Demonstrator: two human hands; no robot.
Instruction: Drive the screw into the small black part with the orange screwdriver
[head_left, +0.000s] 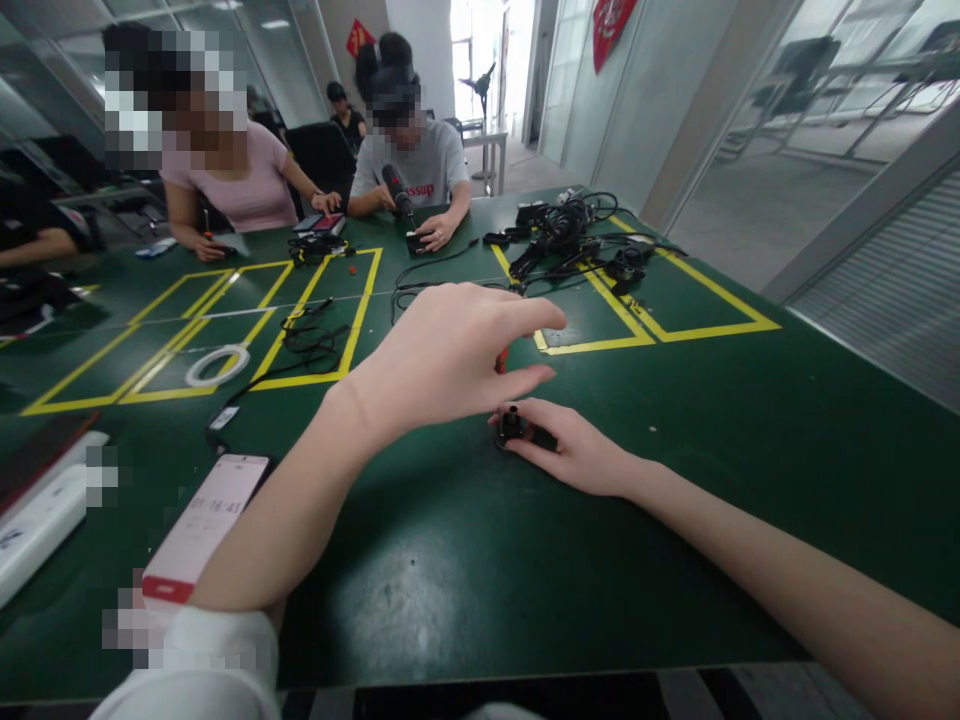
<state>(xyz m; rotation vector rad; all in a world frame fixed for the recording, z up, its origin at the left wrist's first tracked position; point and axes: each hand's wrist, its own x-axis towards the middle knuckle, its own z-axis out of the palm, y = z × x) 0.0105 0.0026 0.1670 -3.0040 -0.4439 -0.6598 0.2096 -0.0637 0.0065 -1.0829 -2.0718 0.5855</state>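
Note:
My right hand [581, 450] rests near the table top, thumb and fingers closed around a small black round part [511, 428] with a short peg standing up from it. Above and to the left of that part, my left hand [457, 350] is raised, palm down. Its thumb and forefinger are spread, with nothing between their tips; the other fingers are mostly hidden. A small patch of an orange-red object [502, 357] shows behind the left hand, and I cannot tell whether it touches the hand. Under my left forearm lies a lit phone [214, 520].
The green table [720, 440] bears yellow tape outlines. A heap of black cables [562, 235] lies at the back right. At left are a roll of white tape [217, 366], a loose black cable [311, 340] and a white power strip [52, 520]. Across, one person holds a power screwdriver [396, 188].

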